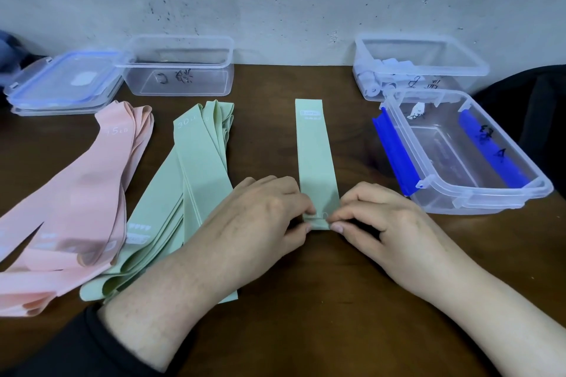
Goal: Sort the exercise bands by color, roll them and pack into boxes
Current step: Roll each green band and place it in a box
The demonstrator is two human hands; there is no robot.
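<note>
A single green band (315, 150) lies flat and straight on the brown table (306, 300), running away from me. Its near end is folded over into the start of a roll. My left hand (260, 217) pinches that rolled end from the left and my right hand (379, 223) pinches it from the right. A pile of green bands (183, 193) lies left of centre, partly under my left forearm. Further left, a pile of pink bands (76, 193) spreads out.
A clear box with blue clips (477, 193) stands at the right, holding nothing. Behind it another clear box (428, 70) holds rolled pale bands. A third clear box (180, 67) stands at the back left beside stacked lids (61, 82). A wall rises behind the table.
</note>
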